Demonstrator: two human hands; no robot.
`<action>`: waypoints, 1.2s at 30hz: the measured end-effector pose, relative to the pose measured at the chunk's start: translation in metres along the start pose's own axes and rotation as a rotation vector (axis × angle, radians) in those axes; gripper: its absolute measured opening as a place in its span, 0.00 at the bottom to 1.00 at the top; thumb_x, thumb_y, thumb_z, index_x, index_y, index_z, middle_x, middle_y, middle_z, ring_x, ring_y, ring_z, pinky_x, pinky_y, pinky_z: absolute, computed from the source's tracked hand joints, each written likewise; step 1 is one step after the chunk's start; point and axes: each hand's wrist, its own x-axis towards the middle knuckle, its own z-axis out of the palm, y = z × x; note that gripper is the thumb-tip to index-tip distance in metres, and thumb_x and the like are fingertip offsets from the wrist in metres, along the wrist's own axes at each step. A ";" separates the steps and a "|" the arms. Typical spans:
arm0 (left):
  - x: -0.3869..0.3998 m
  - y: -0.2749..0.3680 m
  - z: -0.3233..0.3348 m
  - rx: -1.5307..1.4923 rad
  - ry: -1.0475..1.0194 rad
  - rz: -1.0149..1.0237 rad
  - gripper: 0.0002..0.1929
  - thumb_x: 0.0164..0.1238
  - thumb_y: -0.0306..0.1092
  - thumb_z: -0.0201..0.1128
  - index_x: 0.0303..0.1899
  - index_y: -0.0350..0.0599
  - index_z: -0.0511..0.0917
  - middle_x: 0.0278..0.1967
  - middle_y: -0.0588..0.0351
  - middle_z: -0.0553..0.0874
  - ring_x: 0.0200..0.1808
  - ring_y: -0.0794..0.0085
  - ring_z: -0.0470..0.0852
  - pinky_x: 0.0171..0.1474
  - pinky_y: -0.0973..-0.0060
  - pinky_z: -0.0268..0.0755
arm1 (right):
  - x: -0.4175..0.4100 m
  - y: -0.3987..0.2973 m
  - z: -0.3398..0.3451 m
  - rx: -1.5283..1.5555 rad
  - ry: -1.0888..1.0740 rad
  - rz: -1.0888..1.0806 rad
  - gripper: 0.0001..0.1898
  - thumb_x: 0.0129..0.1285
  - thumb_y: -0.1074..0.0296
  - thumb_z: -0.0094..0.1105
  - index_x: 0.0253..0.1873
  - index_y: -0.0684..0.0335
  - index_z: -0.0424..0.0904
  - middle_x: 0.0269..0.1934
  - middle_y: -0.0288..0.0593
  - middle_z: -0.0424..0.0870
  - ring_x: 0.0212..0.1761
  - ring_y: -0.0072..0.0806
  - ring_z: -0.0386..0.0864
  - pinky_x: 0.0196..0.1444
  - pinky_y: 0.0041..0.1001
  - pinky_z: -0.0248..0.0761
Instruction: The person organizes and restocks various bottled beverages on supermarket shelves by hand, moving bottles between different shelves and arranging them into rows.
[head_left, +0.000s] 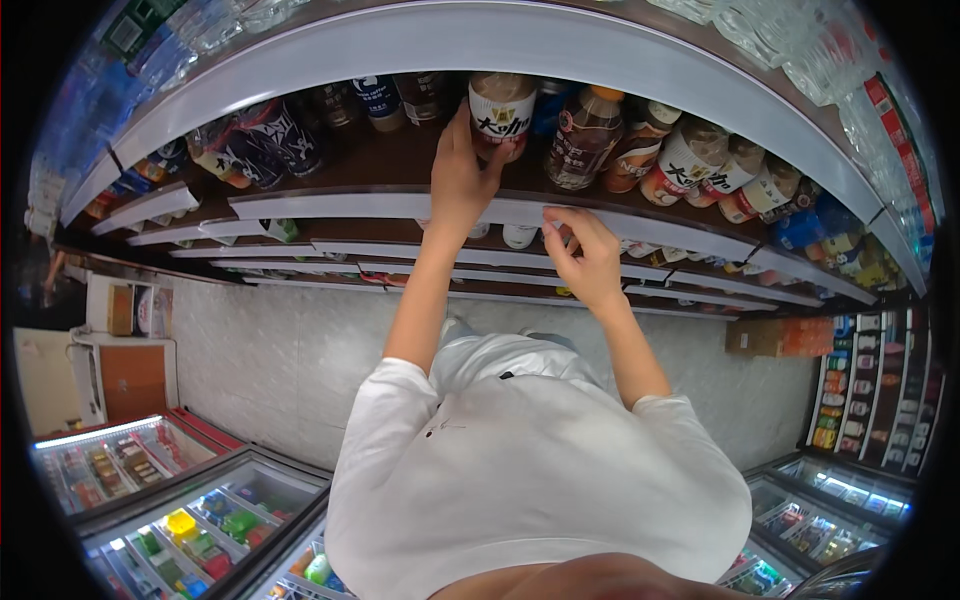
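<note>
A plastic drink bottle with a white and red label (501, 112) stands upright near the middle of a brown shelf (375, 161). Around its lower part are the fingers and thumb of my left hand (466, 161). My right hand (581, 251) is in front of the shelf's pale front edge (517, 206), lower and to the right, with its fingers bent and nothing seen between them. Right of the held bottle stand a brown drink bottle with an orange cap (586, 135), a coffee bottle (639, 146) and several bottles with white and red labels (684, 161).
Dark-wrapped bottle packs (277, 139) stand on the left of the shelf. Clear bottles (765, 37) fill the shelf above; lower shelves hold cups (519, 235). Behind me are glass-topped freezers (202, 517). A cardboard box (780, 337) sits on the floor at right.
</note>
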 end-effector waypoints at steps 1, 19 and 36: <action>0.003 0.004 0.004 0.003 0.012 -0.006 0.38 0.57 0.37 0.73 0.66 0.33 0.65 0.53 0.37 0.78 0.52 0.44 0.79 0.53 0.58 0.74 | -0.002 0.001 -0.003 0.003 -0.010 -0.008 0.08 0.60 0.77 0.65 0.45 0.65 0.82 0.37 0.42 0.85 0.27 0.23 0.80 0.23 0.20 0.69; 0.011 -0.035 -0.070 0.312 0.197 0.076 0.08 0.64 0.34 0.66 0.43 0.46 0.80 0.38 0.52 0.86 0.42 0.54 0.83 0.44 0.61 0.75 | 0.053 -0.025 0.054 0.172 -0.182 0.102 0.16 0.61 0.67 0.67 0.53 0.61 0.79 0.34 0.45 0.84 0.26 0.32 0.81 0.30 0.28 0.74; 0.004 -0.095 -0.169 -0.100 -0.068 -0.023 0.10 0.66 0.30 0.65 0.46 0.39 0.81 0.42 0.50 0.86 0.44 0.61 0.83 0.46 0.69 0.74 | 0.163 -0.033 0.190 -0.488 0.421 0.177 0.37 0.53 0.54 0.72 0.60 0.73 0.66 0.50 0.65 0.76 0.38 0.54 0.84 0.35 0.43 0.80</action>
